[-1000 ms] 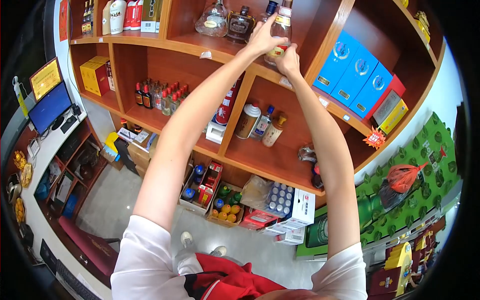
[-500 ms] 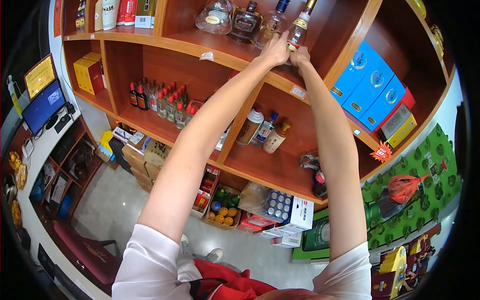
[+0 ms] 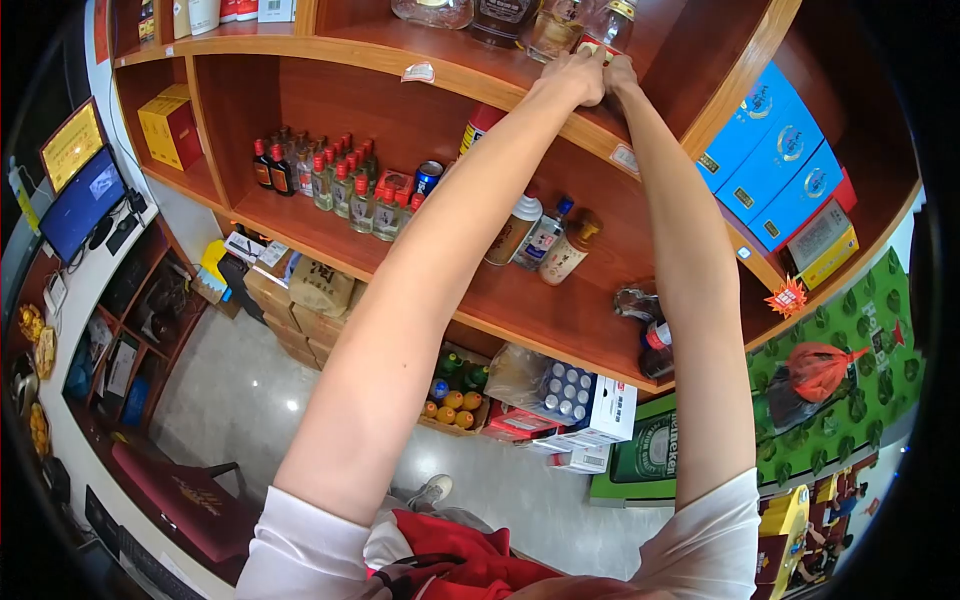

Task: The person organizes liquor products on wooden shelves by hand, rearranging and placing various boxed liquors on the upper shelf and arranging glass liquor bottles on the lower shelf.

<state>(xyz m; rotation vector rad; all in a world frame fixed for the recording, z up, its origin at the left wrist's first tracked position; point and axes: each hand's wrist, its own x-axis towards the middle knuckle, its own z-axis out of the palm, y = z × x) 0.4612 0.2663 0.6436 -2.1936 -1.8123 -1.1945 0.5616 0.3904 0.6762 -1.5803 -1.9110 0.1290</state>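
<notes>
At the top shelf, my left hand (image 3: pixel 575 78) and my right hand (image 3: pixel 620 76) are close together at the base of a clear glass liquor bottle (image 3: pixel 612 25). The fingers of both hands are curled in against its lower part, where a cream and red label (image 3: pixel 597 50) shows. The bottle's top lies outside the view. Just left of it stands another clear bottle with amber tones (image 3: pixel 556 32). A dark square bottle (image 3: pixel 498 20) and a wide clear decanter (image 3: pixel 432 10) follow further left.
The wooden shelf edge (image 3: pixel 480 85) runs under my forearms. Below stand small red-capped bottles (image 3: pixel 360 205) and a cream bottle (image 3: pixel 568 252). Blue boxes (image 3: pixel 775 160) fill the right compartment. Cartons and a crate of cans (image 3: pixel 568 390) sit on the floor.
The view has tilted down and shifted, so the shelves sit differently in it and the bottle tops are cut off. Both hands remain together at the bottle's base.
</notes>
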